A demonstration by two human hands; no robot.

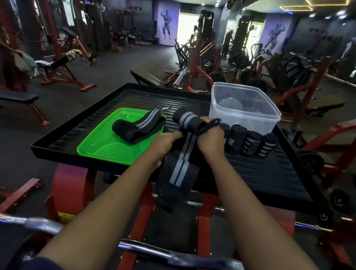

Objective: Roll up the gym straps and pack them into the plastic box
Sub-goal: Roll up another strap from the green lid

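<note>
A curved chrome bar [161, 253] crosses just below the person's bare forearms. Above it, the left hand [165, 142] and right hand [210, 138] both clench a black woven strap [179, 163] with grey stripes. Its length runs away from the person, the tail hanging over the near edge of the ribbed black tray [255, 177] and the rolled end farthest off. A loose strap [138, 126] lies on a glossy green lid [107, 141]. Four rolled straps [248, 142] stand beside the clear plastic box [244, 110].
</note>
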